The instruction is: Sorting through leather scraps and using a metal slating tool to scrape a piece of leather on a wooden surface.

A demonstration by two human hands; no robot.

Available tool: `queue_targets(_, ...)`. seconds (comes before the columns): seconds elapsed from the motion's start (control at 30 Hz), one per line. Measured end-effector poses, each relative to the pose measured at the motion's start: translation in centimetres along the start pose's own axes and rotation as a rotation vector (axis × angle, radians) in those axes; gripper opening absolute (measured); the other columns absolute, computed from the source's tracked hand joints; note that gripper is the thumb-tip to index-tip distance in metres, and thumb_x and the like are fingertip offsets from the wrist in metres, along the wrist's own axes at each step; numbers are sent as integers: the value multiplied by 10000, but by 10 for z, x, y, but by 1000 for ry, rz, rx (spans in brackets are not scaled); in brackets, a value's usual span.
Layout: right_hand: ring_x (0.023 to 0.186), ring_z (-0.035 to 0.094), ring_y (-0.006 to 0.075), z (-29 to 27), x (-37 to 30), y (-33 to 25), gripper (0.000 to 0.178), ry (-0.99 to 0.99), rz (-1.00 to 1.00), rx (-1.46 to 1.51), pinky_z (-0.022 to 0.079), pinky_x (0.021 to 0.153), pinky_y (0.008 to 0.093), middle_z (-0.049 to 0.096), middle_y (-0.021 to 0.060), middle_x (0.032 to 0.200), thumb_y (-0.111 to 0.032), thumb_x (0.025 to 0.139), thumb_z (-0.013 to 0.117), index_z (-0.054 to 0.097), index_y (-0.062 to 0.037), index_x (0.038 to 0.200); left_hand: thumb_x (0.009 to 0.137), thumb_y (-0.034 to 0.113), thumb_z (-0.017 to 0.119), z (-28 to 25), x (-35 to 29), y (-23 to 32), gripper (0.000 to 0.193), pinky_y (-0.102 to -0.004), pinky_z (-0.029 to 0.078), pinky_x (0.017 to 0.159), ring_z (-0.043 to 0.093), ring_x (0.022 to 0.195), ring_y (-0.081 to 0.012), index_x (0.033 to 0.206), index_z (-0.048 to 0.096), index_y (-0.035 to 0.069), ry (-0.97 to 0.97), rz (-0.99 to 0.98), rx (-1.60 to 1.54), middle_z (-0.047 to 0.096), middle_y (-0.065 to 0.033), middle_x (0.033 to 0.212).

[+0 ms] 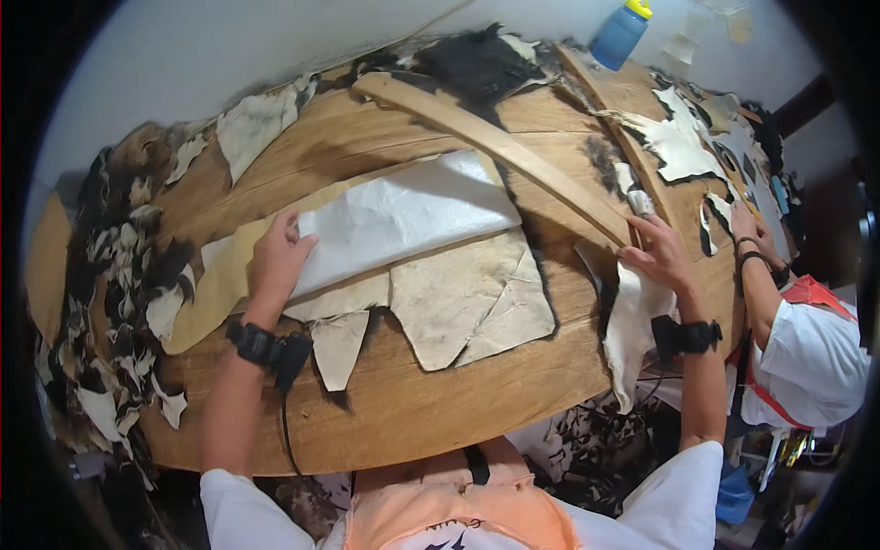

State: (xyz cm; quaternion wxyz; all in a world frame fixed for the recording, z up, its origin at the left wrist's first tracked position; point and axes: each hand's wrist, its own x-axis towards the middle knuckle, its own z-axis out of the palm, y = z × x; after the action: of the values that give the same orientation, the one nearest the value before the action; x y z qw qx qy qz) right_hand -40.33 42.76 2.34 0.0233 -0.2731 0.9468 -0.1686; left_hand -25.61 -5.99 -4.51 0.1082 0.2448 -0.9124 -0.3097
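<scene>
My right hand [657, 257] grips the near end of a long wooden slat [495, 147], which slants up and away to the left above the table. My left hand [278, 257] rests at the left end of a shiny white sheet [403, 220], thumb apart from loosely bent fingers. Beneath that sheet lies a tan paper-like piece [203, 307]. Partly covered by both is a pale hide [458, 302] with dark hair along its edges. A narrow strip of white hide [632, 321] hangs over the table edge below my right hand.
Hide scraps pile up on the left [119, 284] of the wooden table [394, 426]. At the back are a black hide [477, 64], another wooden slat [632, 151] and a blue bottle [621, 37]. A co-worker's arm [756, 275] reaches in at the right.
</scene>
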Motion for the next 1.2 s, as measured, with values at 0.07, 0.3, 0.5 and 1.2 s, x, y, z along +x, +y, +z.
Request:
queue_targets(0.07,770,549,297,2,-7,-5,471,7,-14,94,451,671,348,520,142,881,-145,637,744,568,-21,1056,720,228,680,1,-3,5,486,-314,470,678,592,725,-191,1157,533,73,24,4,31,607,-70,787)
queue_targets(0.3,789,559,302,21,-14,-14,529,47,-177,-52,455,680,349,542,149,916,-132,613,768,540,-24,1077,753,182,658,-11,-13,12,418,-281,458,676,561,729,-159,1128,539,43,105,67,24,593,-77,871)
queue_targets(0.5,788,562,288,2,-38,-99,473,91,155,-27,444,672,360,558,138,850,-145,671,745,506,-23,1060,830,181,567,-41,-91,30,362,-356,429,843,532,1021,-238,1178,523,92,60,236,58,574,-101,1092)
queue_targets(1.2,571,568,224,52,-92,-300,203,-243,-253,448,427,512,287,574,77,684,-187,742,685,603,-51,869,811,63,557,-75,-142,-9,261,-311,415,855,526,1016,-245,1069,571,27,-539,318,-233,552,-119,1108)
